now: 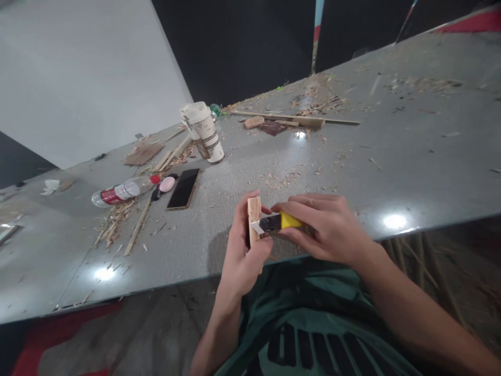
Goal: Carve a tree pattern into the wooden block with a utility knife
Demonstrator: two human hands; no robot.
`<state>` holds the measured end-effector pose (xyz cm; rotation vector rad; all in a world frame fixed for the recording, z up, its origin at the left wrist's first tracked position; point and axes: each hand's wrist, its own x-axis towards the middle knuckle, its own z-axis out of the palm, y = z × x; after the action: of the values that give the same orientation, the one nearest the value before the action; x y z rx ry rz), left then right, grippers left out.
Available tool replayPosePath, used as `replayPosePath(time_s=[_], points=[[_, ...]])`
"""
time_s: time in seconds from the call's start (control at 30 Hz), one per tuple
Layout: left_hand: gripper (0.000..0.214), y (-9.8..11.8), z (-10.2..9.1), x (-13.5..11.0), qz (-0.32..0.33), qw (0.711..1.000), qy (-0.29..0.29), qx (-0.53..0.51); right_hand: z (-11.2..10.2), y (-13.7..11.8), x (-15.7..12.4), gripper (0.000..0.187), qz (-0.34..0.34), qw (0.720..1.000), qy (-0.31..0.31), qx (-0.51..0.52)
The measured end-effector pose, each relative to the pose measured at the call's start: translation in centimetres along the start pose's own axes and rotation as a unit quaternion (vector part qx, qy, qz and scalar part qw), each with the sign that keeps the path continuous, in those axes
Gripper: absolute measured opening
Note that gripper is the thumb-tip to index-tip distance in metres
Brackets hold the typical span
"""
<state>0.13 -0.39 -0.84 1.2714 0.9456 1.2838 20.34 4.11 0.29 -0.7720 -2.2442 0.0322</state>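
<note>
Gripped in the left hand [242,256], between thumb and fingers: a small wood block [254,208], positioned near the middle of the near edge of the table [352,177]. Closed in the right hand [323,224]: a yellow knife [290,220], with fingertips close behind the blade [257,226] and the blade set against the block. Impossible to tell from this view whether resting on the surface or held just above it. Caution: blade directed toward the left hand, with the left thumb just beside it. Liable to skid off the wood and into that thumb if pushed too hard or turned aside by uneven grain. Liable also to twist the block loose, given only finger pressure for support and no clamp in view. Likely to drop past the near edge if released, given a position so close to it. Scattered on the surface just beyond the hands: shavings [282,180], apt to slide underneath if used for bracing. Placed toward the left edge: a phone [183,189], then a bottle [131,189] lying on its side, both well apart from the blade. Standing nearer the far edge: a lidded cup [205,133], prone to tipping if struck by a wide sweep.
</note>
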Motion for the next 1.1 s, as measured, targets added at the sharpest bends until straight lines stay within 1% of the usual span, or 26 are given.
replayPosePath(time_s=[0.07,0.1,0.13,0.17,0.23,0.27,0.3,0.33,0.4,0.5,0.67,0.8,0.87,0.9,0.93,1.0,1.03,1.07,1.1], points=[[0.065,0.1,-0.1,-0.1,-0.002,1.0,-0.003,-0.006,0.2,0.0,0.0,0.03,-0.008,0.999,0.02,-0.033],[0.066,0.3,-0.1,-0.2,-0.003,1.0,-0.01,-0.007,0.4,0.2,0.0,0.031,0.002,0.998,0.036,-0.047],[0.068,0.4,-0.1,-0.3,-0.005,1.0,-0.021,-0.001,0.4,0.4,0.0,0.031,0.033,0.996,0.057,-0.062],[0.07,0.5,-0.1,-0.4,-0.007,0.999,-0.037,0.013,0.5,0.7,0.1,0.031,0.079,0.991,0.081,-0.077],[0.074,0.7,0.0,-0.5,-0.009,0.997,-0.062,0.048,0.5,1.3,0.1,0.032,0.198,0.966,0.121,-0.111],[0.075,0.7,0.1,-0.5,-0.01,0.996,-0.061,0.056,0.4,1.5,0.1,0.033,0.234,0.956,0.129,-0.122],[0.073,0.6,0.1,-0.5,-0.006,0.998,-0.047,0.047,0.3,1.7,0.1,0.033,0.245,0.954,0.126,-0.119],[0.069,0.5,0.1,-0.4,-0.006,0.999,-0.027,0.026,0.2,1.8,0.1,0.032,0.239,0.958,0.117,-0.104],[0.064,0.2,0.1,-0.1,-0.007,1.0,-0.001,-0.019,0.1,1.6,0.0,0.03,0.202,0.973,0.097,-0.065],[0.066,0.0,0.0,0.2,-0.018,0.999,0.001,-0.04,0.0,1.0,-0.2,0.027,0.147,0.986,0.072,-0.02],[0.07,0.1,0.0,0.1,-0.052,0.998,0.021,-0.031,-0.3,0.8,-0.3,0.027,0.056,0.998,0.025,0.017],[0.066,-0.2,0.0,0.0,-0.032,0.999,0.011,-0.034,-0.3,0.7,-0.2,0.031,0.023,0.999,-0.017,0.039],[0.068,-0.2,0.0,0.0,-0.033,0.999,0.008,-0.034,-0.2,0.6,-0.1,0.032,0.014,0.999,-0.016,0.03],[0.069,-0.2,0.0,-0.1,-0.035,0.999,0.01,-0.032,-0.1,0.6,-0.1,0.033,0.019,1.0,-0.005,0.018],[0.07,-0.2,0.0,-0.2,-0.036,0.999,0.01,-0.023,0.0,0.6,-0.1,0.032,0.038,0.999,0.017,-0.002],[0.073,0.0,0.2,-0.4,-0.03,0.999,-0.006,0.025,0.1,1.0,-0.2,0.032,0.116,0.989,0.075,-0.055],[0.075,0.1,0.3,-0.5,-0.021,0.998,-0.021,0.061,0.1,1.2,-0.2,0.033,0.164,0.978,0.105,-0.08],[0.076,0.2,0.5,-0.6,-0.012,0.995,-0.032,0.095,0.0,1.5,-0.2,0.033,0.203,0.966,0.125,-0.097],[0.077,0.3,0.6,-0.6,-0.004,0.992,-0.034,0.122,-0.1,1.7,-0.2,0.034,0.225,0.959,0.139,-0.104]])
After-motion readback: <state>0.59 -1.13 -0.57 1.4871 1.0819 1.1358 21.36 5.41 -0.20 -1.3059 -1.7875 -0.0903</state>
